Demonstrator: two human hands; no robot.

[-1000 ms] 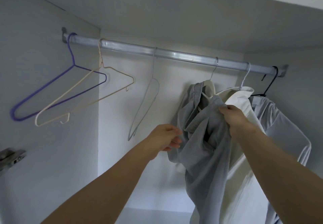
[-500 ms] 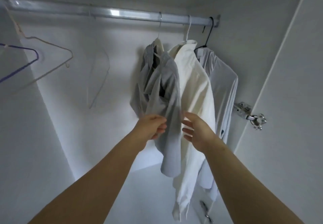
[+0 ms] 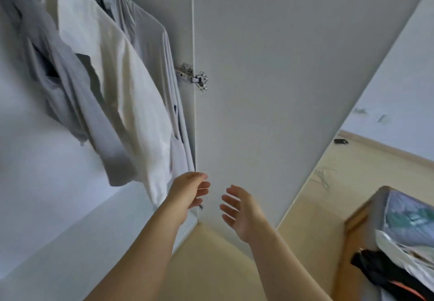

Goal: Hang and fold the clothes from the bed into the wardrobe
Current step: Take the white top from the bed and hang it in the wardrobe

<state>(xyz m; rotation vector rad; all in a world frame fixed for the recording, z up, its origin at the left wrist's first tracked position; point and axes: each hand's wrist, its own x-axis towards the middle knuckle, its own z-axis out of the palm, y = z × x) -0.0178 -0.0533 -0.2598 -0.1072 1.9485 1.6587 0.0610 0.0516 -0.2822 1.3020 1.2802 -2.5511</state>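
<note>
As it stands: 3 garments hung in wardrobe (image 3: 35, 183): grey shirt (image 3: 70, 94), white shirt (image 3: 122, 84), pale grey top (image 3: 155, 49).
Left to do: clothes on bed (image 3: 404, 209), incl. black garment (image 3: 378, 270); no folded items visible.
Left hand (image 3: 190, 190): fingers loosely curled, empty, just beside white shirt hem.
Right hand (image 3: 242, 209): fingers spread, empty, well apart from bed clothes.

I see the bed (image 3: 352, 235) low, right of the fingers (image 3: 229, 199) of the right hand (image 3: 239, 209), a black garment (image 3: 375, 268) lying on it; beyond them, a hanger (image 3: 323, 176) on the floor (image 3: 364, 167).
</note>
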